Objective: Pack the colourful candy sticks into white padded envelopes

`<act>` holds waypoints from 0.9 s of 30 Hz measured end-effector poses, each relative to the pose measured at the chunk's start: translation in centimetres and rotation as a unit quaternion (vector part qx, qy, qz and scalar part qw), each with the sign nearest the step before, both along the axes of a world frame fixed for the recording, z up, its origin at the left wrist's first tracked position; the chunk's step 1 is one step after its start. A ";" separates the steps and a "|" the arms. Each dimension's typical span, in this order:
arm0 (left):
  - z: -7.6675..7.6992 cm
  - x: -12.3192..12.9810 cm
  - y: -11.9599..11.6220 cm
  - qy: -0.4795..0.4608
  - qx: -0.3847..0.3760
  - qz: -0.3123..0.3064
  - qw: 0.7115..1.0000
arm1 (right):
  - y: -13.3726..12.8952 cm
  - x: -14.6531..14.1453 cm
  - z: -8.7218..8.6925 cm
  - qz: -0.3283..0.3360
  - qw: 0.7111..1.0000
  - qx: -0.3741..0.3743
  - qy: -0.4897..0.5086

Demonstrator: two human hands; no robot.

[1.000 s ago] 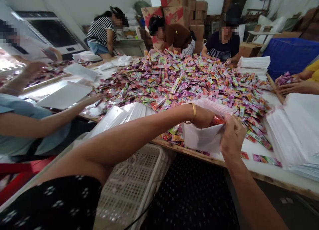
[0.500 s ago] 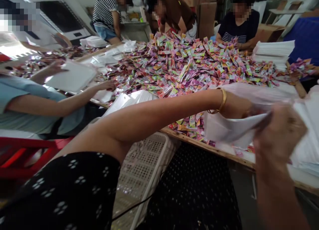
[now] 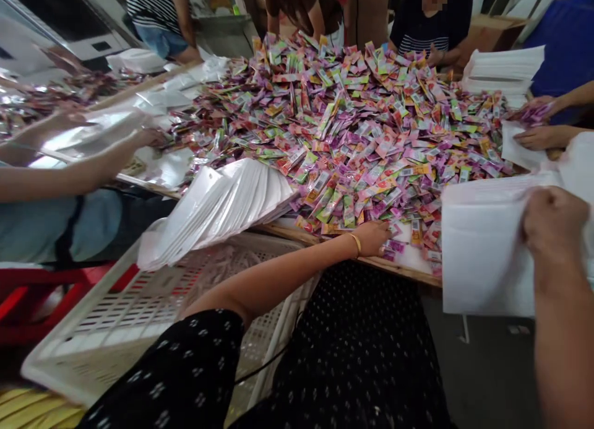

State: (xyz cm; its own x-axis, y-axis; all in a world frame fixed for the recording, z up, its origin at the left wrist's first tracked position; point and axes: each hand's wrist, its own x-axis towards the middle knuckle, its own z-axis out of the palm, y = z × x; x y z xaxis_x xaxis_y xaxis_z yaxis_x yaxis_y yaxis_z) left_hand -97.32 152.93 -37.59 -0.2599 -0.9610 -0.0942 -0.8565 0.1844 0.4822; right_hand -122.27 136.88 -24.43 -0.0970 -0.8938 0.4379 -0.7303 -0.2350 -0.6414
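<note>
My left hand [image 3: 372, 238], with a gold bangle at the wrist, is low at the table's front edge. Its fingers curl down over a few purple sachets [image 3: 393, 248] at the near side of the pile. At the right, my right hand [image 3: 557, 218] is a fist closed on the upper part of a white envelope-like bag [image 3: 487, 249]. The bag hangs flat over the table edge, and its far side is hidden behind the hand. A large heap of small colourful sachets [image 3: 343, 125] covers the middle of the table.
A fanned stack of white bags [image 3: 227, 200] overhangs the table edge above a white plastic crate [image 3: 93, 330]. More white bags [image 3: 505, 70] are piled at the back right. Co-workers' hands [image 3: 538, 132] work at the right, others [image 3: 148, 138] at the left. A red stool [image 3: 41, 305] stands left.
My left hand has left the white bag and moved left and down to the sachets at the table edge. My right hand keeps the bag, which now hangs flatter. The view has shifted.
</note>
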 end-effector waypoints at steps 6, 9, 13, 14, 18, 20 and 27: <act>-2.2 1.7 -2.0 0.110 0.025 0.047 0.993 | -4.0 1.6 -3.3 -0.054 0.993 0.008 0.106; -1.7 2.6 -2.8 0.302 0.099 0.159 0.935 | -4.8 1.3 -4.8 -0.064 0.992 0.043 0.103; -0.6 2.4 -2.1 0.501 0.144 0.240 0.819 | -6.1 0.3 -6.3 -0.110 0.984 0.074 0.122; -0.3 2.3 -1.6 0.527 0.146 0.245 0.800 | -6.5 0.1 -6.3 -0.118 0.983 0.061 0.123; 0.8 2.4 -0.6 0.564 0.166 0.258 0.767 | -7.3 0.0 -5.2 -0.094 0.991 0.001 0.098; 1.1 2.8 -1.1 0.526 0.159 0.249 0.798 | -7.3 0.4 -4.0 -0.043 0.997 -0.009 0.058; 2.9 4.3 -3.2 0.034 0.029 0.262 0.964 | -9.1 1.9 -0.2 -0.084 0.980 -0.149 -0.099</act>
State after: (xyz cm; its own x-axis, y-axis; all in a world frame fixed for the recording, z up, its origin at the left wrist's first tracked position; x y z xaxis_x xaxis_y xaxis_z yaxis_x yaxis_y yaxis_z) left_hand -93.06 149.72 -34.73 0.2530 -0.9556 -0.1510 -0.7902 -0.2942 0.5376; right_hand -120.36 127.75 -24.66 -0.3418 -0.6925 0.6353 -0.6433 -0.3204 -0.6953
